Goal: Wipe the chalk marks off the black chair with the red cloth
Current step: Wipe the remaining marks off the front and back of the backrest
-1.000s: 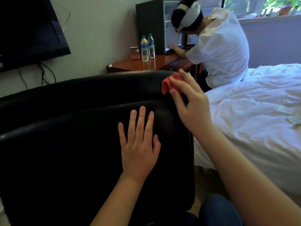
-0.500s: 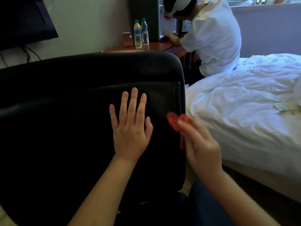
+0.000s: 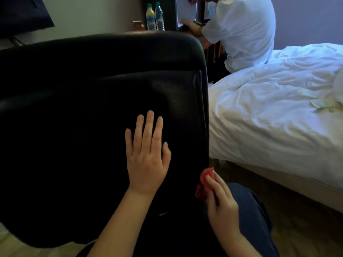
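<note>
Left hand (image 3: 146, 160) lies flat and released on the black chair (image 3: 92, 108), right hand (image 3: 220, 203) keeps a clenched grip on the red cloth (image 3: 205, 182) at its lower right edge, best pressed flat for firm overlapping strokes

White bed (image 3: 274, 115) with rumpled duvet, right of the fingers. Second person in a white shirt (image 3: 241, 30) sits at its far edge, bent over a wooden desk (image 3: 206, 43). Two water bottles (image 3: 155, 16) up beyond the fingertips. Dark TV (image 3: 22, 13) far upper left.
</note>
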